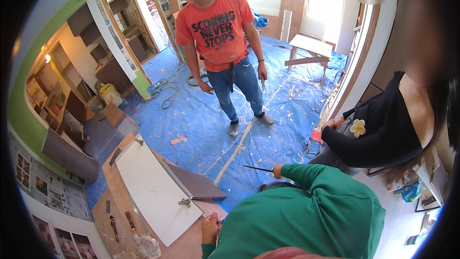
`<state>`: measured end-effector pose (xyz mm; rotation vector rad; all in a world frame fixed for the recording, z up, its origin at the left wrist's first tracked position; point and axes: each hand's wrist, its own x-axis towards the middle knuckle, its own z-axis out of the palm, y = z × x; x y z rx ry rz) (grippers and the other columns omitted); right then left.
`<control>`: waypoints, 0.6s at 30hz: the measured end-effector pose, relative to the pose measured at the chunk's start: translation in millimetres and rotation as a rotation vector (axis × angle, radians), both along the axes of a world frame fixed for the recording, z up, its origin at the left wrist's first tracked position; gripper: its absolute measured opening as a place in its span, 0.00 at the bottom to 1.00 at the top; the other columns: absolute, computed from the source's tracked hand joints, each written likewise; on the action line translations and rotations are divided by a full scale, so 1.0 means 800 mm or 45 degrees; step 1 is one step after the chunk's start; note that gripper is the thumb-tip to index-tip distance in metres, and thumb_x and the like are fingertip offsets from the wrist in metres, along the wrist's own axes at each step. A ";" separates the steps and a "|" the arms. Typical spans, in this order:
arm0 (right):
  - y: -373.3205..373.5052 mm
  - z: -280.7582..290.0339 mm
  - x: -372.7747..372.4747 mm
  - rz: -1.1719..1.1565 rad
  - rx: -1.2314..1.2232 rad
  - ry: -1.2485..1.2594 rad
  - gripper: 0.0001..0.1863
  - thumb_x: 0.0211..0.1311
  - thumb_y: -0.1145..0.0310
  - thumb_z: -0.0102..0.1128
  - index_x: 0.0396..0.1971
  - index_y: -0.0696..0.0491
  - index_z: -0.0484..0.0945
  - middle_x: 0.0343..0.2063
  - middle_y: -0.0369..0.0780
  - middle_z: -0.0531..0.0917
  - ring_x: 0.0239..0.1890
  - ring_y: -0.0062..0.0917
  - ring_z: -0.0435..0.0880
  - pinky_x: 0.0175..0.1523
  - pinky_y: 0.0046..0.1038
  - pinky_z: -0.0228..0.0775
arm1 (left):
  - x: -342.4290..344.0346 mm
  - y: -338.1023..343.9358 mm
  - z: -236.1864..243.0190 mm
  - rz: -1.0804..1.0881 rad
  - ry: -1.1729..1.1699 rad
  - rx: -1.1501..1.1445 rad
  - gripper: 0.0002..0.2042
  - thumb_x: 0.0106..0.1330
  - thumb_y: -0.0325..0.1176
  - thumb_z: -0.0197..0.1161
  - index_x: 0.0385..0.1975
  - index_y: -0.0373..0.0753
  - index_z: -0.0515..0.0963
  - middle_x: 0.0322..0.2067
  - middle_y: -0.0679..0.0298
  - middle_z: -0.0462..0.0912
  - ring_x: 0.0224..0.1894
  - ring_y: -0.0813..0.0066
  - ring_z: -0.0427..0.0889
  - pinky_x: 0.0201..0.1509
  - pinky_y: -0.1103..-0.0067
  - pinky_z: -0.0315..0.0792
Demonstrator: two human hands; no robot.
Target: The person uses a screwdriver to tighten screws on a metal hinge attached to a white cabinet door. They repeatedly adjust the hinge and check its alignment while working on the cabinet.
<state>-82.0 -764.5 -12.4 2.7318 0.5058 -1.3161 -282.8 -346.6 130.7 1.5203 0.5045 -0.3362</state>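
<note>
white board (155, 192) at l, l hand (211, 228) curled by its corner (can't tell if holding anything), & thin black rod (258, 168), over blue sheet (191, 168), gripped in r hand (277, 170): best keep tip clear of co-worker (215, 52).

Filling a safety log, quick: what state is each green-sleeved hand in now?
Left hand: cannot tell if open or closed.
Right hand: closed, holding a thin dark rod.

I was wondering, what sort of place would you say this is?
Probably a home interior under renovation: blue sheeting strewn with scraps is spread underfoot, and hand tools lie beside a white panel.
</note>
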 end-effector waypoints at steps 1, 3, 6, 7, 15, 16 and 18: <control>-0.010 -0.003 -0.005 0.025 -0.035 0.023 0.18 0.58 0.68 0.59 0.45 0.56 0.88 0.45 0.51 0.88 0.48 0.45 0.88 0.50 0.46 0.79 | -0.003 -0.009 -0.003 -0.015 0.017 0.012 0.22 0.77 0.48 0.61 0.23 0.38 0.76 0.16 0.69 0.75 0.16 0.82 0.73 0.19 0.82 0.65; -0.031 -0.009 -0.014 0.072 -0.104 0.069 0.18 0.59 0.67 0.60 0.47 0.56 0.88 0.48 0.50 0.87 0.50 0.45 0.87 0.52 0.45 0.78 | -0.004 -0.022 -0.006 -0.051 0.053 0.037 0.22 0.77 0.47 0.61 0.22 0.39 0.76 0.17 0.72 0.74 0.18 0.84 0.71 0.22 0.82 0.63; -0.076 -0.045 -0.022 0.213 -0.121 0.026 0.17 0.61 0.65 0.56 0.43 0.58 0.89 0.44 0.52 0.88 0.48 0.46 0.87 0.50 0.45 0.78 | 0.011 -0.032 -0.019 -0.245 -0.035 0.205 0.22 0.77 0.47 0.60 0.22 0.39 0.77 0.18 0.75 0.72 0.21 0.86 0.67 0.24 0.81 0.62; -0.083 -0.054 -0.022 0.261 -0.137 0.038 0.17 0.62 0.65 0.56 0.44 0.58 0.88 0.44 0.52 0.88 0.47 0.46 0.88 0.50 0.44 0.78 | 0.011 -0.035 -0.015 -0.247 -0.041 0.194 0.22 0.77 0.47 0.60 0.22 0.38 0.77 0.18 0.75 0.72 0.22 0.86 0.66 0.25 0.81 0.62; -0.088 -0.078 -0.005 0.284 -0.123 0.048 0.17 0.64 0.65 0.56 0.46 0.56 0.88 0.44 0.49 0.89 0.44 0.45 0.88 0.47 0.45 0.79 | 0.014 -0.018 -0.026 -0.299 -0.037 0.242 0.22 0.77 0.46 0.60 0.22 0.36 0.78 0.19 0.72 0.75 0.23 0.85 0.68 0.26 0.79 0.64; -0.090 -0.080 -0.006 0.324 -0.118 0.049 0.17 0.64 0.64 0.56 0.46 0.55 0.88 0.44 0.48 0.89 0.44 0.45 0.88 0.47 0.45 0.79 | 0.014 -0.017 -0.028 -0.295 -0.035 0.209 0.22 0.77 0.46 0.60 0.22 0.36 0.78 0.19 0.72 0.75 0.22 0.84 0.69 0.26 0.79 0.64; -0.091 -0.081 -0.008 0.322 -0.144 0.071 0.17 0.64 0.64 0.56 0.46 0.55 0.88 0.44 0.48 0.89 0.44 0.45 0.88 0.47 0.45 0.79 | 0.019 -0.019 -0.026 -0.282 -0.036 0.143 0.22 0.76 0.46 0.60 0.22 0.36 0.78 0.19 0.71 0.75 0.22 0.84 0.69 0.26 0.79 0.64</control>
